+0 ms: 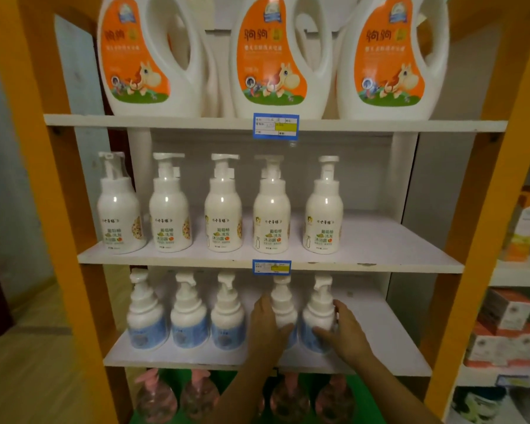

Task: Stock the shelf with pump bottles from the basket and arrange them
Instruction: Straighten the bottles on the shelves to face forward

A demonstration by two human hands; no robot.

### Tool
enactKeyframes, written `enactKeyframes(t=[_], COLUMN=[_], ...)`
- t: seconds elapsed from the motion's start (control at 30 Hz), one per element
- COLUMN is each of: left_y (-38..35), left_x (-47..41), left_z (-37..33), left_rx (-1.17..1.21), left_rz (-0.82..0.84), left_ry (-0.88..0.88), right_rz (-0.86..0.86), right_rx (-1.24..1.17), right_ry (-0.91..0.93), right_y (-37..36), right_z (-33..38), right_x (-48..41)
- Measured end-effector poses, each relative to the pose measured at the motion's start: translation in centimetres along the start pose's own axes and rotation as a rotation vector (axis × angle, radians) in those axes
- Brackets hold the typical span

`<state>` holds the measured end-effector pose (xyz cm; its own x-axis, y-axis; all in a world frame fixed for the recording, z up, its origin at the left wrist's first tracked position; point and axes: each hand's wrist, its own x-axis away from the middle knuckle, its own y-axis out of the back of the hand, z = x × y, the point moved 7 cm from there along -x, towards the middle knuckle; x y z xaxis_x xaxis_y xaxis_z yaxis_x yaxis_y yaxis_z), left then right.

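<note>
Several white pump bottles with blue labels stand in a row on the lower white shelf [196, 359]. My left hand [266, 328] is wrapped around the fourth bottle [283, 304] from the left. My right hand [344, 330] grips the fifth bottle [318, 319], the one at the right end. Both bottles are upright on the shelf. Three more blue-label bottles [187, 316] stand to the left, untouched. The basket is out of view.
The middle shelf [380, 255] holds several white pump bottles with orange print, with free room at its right. Large white and orange jugs [276, 56] fill the top shelf. Pink clear bottles [156, 399] sit below. Orange uprights [484, 209] frame the shelves. Boxes [502, 332] stand at right.
</note>
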<state>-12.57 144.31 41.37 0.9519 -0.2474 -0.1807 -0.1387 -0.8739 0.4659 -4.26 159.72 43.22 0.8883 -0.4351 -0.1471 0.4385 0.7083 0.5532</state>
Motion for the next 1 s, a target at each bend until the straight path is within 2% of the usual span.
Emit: enactKeyframes(t=[0.07,0.27,0.33,0.57,1.0], left_y=[-0.1,-0.7,-0.7,-0.5,-0.8], left_x=[0.1,-1.0,-0.4,-0.5,-1.4], left_z=[-0.6,1.0,0.6,1.2,1.6], left_rx=[-0.079,-0.004,-0.056,-0.024,-0.027], left_rz=[0.031,-0.029,0.033,-0.036,-0.081], left_ry=[-0.052,-0.070,-0.078,-0.157,-0.164], right_rz=[0.001,-0.018,-0.020,0.001,0.030], right_rx=[0.015,0.020,0.023,0.066,0.051], right_ry=[0.026,0.043,0.050,0.086,0.088], right_y=[-0.3,-0.5,-0.5,-0.6,-0.9], right_z=[0.1,-0.2,-0.2,0.1,-0.3], right_x=[-0.3,-0.5,-0.4,-0.2,-0.8])
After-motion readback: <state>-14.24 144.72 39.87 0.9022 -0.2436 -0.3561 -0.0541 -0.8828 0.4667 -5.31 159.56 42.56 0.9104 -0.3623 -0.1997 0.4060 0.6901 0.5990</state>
